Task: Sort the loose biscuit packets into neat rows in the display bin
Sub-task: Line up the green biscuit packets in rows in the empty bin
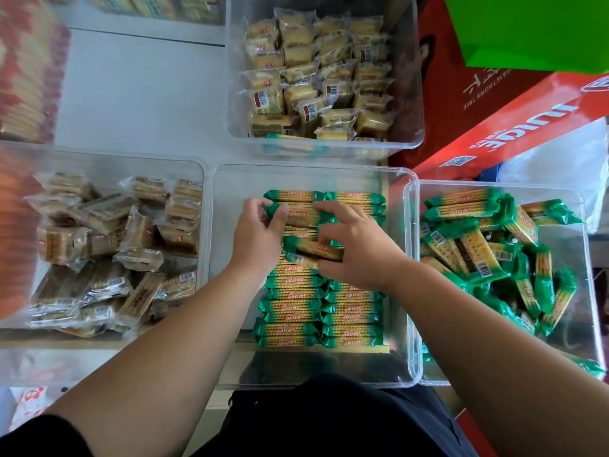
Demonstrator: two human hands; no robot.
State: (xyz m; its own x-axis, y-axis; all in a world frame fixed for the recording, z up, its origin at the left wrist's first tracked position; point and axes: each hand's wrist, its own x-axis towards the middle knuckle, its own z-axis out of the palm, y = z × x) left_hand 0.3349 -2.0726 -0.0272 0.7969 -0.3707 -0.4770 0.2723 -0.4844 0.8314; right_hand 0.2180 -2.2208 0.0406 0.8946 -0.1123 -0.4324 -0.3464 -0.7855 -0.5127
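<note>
The clear display bin (230, 199) in the middle holds green biscuit packets (319, 308) laid in two neat columns. My left hand (258, 235) curls its fingers round the left end of a packet in the far rows (301, 216). My right hand (359, 249) reaches over the right column. Its thumb and fingers pinch a tilted loose packet (311, 251) that lies across the rows, barcode side partly up. A second clear bin (494, 185) to the right holds a loose heap of the same green packets (474, 245).
A clear bin on the left (108, 156) holds jumbled clear-wrapped biscuit packs. A bin behind (329, 143) is filled with yellow cake packets. A red juice carton (527, 123) and a green bag (534, 31) sit at the back right. My dark-clothed lap is below the bins.
</note>
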